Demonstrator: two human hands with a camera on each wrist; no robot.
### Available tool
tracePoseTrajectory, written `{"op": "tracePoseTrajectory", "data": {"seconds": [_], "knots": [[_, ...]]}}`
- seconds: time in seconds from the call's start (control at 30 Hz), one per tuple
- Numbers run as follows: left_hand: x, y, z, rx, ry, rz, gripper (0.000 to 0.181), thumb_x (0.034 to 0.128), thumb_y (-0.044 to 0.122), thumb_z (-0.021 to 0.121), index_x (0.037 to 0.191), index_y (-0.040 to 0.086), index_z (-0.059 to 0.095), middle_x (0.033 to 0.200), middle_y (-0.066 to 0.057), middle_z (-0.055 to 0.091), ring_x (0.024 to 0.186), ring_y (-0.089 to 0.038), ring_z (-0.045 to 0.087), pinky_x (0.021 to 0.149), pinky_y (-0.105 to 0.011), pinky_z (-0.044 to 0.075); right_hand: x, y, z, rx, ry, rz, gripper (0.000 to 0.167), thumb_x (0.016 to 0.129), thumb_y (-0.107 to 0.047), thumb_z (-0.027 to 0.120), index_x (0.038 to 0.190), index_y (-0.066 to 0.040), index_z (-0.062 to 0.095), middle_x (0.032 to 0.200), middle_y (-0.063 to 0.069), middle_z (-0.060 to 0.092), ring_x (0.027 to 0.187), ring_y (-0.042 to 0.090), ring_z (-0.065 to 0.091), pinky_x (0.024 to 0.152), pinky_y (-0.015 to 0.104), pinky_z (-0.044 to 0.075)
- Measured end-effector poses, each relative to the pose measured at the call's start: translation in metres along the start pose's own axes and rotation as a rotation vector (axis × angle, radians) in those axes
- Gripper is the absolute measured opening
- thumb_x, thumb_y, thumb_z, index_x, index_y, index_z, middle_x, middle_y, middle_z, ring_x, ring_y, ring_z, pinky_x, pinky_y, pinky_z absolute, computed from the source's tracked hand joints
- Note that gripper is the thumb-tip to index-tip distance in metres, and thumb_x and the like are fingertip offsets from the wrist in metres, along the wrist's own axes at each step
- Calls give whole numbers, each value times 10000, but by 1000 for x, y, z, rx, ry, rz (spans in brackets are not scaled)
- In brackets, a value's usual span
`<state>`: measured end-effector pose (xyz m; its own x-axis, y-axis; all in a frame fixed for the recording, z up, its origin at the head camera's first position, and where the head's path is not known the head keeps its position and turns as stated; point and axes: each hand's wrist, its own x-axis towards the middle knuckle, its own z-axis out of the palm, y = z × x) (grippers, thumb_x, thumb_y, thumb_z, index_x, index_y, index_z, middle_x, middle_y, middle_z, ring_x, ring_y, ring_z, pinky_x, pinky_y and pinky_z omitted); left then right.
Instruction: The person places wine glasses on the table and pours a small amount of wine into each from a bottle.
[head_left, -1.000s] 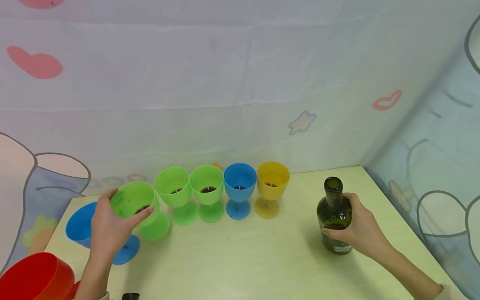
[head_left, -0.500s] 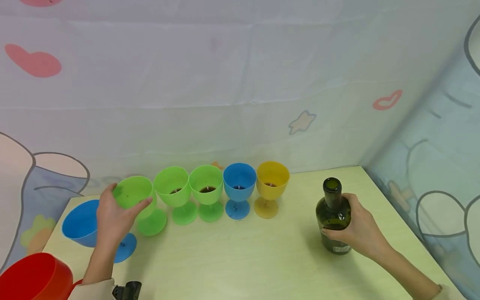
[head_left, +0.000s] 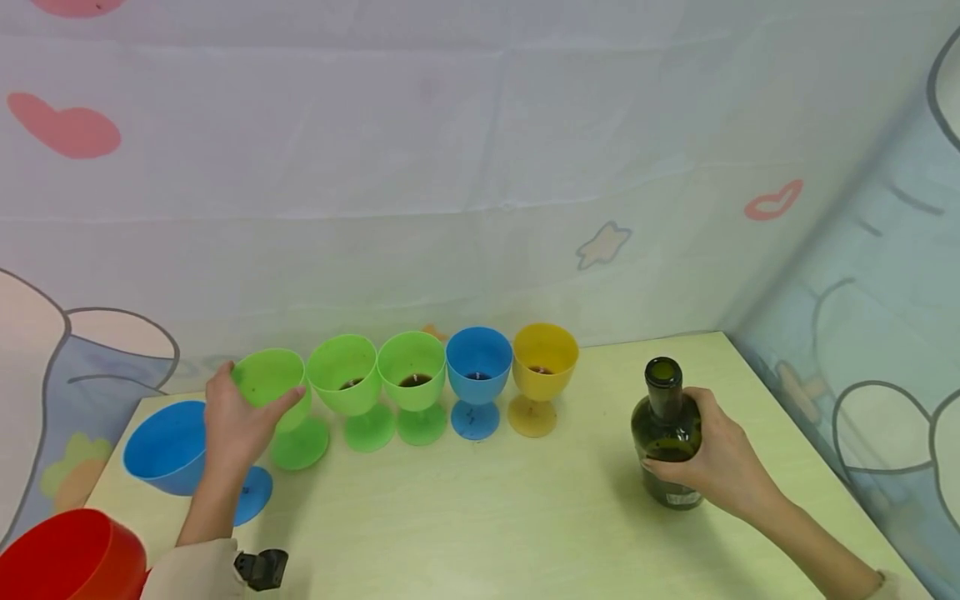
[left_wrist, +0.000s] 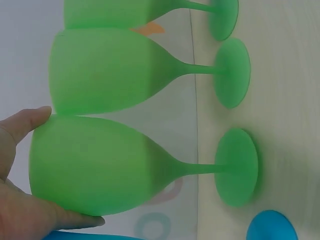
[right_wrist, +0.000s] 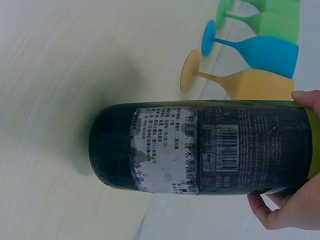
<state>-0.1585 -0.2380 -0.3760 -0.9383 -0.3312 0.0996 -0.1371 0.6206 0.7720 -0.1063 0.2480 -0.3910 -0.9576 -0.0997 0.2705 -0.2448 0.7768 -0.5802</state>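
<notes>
With thumb and fingers on either side of its bowl near the rim, my left hand [head_left: 238,417] holds an upright green goblet [left_wrist: 100,165] at the left of a row. Its foot appears to stand on the table. Beside it is another green goblet [head_left: 347,375] with a little dark liquid inside. My right hand [head_left: 723,454] grips a dark green wine bottle [head_left: 667,450] around its upper body. The bottle is upright and uncorked, and its label [right_wrist: 220,147] shows in the right wrist view. Whether its base touches the table I cannot tell.
A third green goblet [head_left: 412,371], a blue goblet [head_left: 480,367] and a yellow goblet [head_left: 545,362] continue the row, each with dark liquid. Another blue goblet [head_left: 161,450] stands front left, partly behind my left arm. A red container [head_left: 75,558] is at the table's [head_left: 487,533] left corner.
My left hand has moved the green goblet slightly back, toward the wall, and it now stands straighter in line with the row. The right hand and bottle have barely moved.
</notes>
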Motion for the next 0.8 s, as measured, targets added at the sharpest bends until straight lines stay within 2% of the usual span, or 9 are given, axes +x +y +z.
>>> {"op": "tracePoseTrajectory", "data": {"seconds": [0.3,0.8], "knots": [[5,-3,4,-2,6,-9,945,817,250,673,1412,-90,23,1425,-324,91,1280,-485,156,1004,-591,195,0,0,-1,5,6,6,849,608,-220,850,1220,27,317,1068,259,538,921,421,560,725,541,457],[6,-5,8,-28,12,0,932,834,256,658,1413,-84,13,1435,-316,45,1296,-476,119,1018,-585,165,1,6,-6,22,23,33,868,618,-220,845,1239,43,299,1046,282,552,898,429,574,714,533,464]]}}
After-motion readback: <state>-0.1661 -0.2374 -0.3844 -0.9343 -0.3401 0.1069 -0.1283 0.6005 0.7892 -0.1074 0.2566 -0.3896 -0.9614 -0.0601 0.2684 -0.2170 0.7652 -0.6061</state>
